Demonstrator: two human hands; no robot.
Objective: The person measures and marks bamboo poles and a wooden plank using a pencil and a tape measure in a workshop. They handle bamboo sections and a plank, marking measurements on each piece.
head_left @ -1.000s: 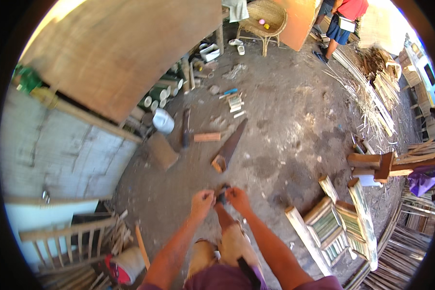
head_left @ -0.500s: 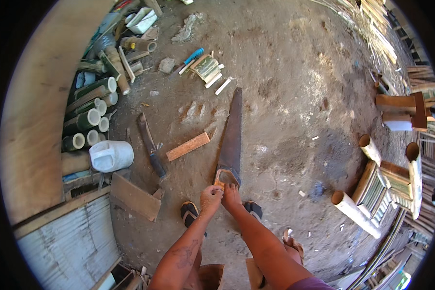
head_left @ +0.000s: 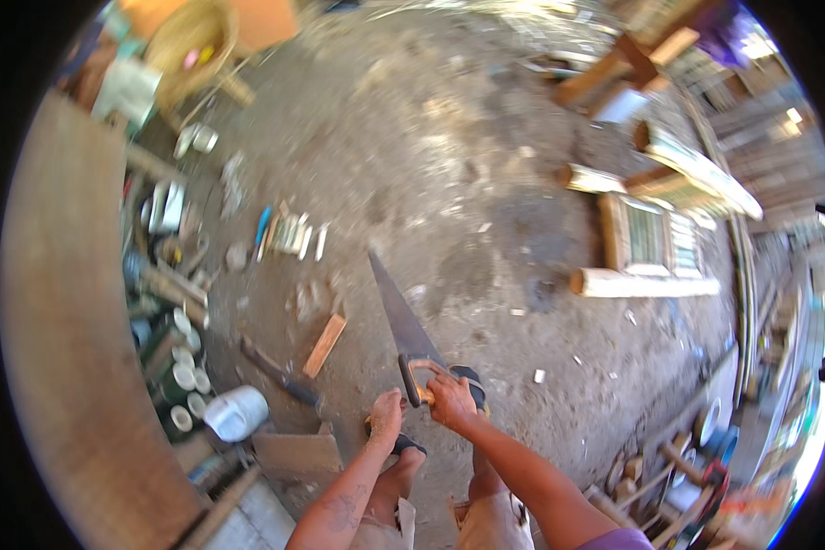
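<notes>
A handsaw [head_left: 401,316] slants up and to the left from me, its long dark blade tapering toward the far end. My right hand [head_left: 453,400] is closed round its wooden handle. Just left of the handle, apart from it, my left hand [head_left: 388,412] has its fingers curled in, and I see nothing in them. A short reddish wooden block [head_left: 324,346] lies on the dirt floor beyond my left hand. Farther left rests a large knife [head_left: 280,371] with a dark blade and handle.
Cut green bamboo lengths [head_left: 178,385] are stacked at left behind a white plastic jug [head_left: 236,413]. A large wooden board [head_left: 73,302] stands along the left. Bamboo frames [head_left: 646,284] lie at right. A blue-handled tool [head_left: 264,223] lies beside bamboo strips [head_left: 289,233].
My left hand has come off the saw handle. My right hand holds the saw, now tilted with its tip toward the left. The whole view has turned to the right.
</notes>
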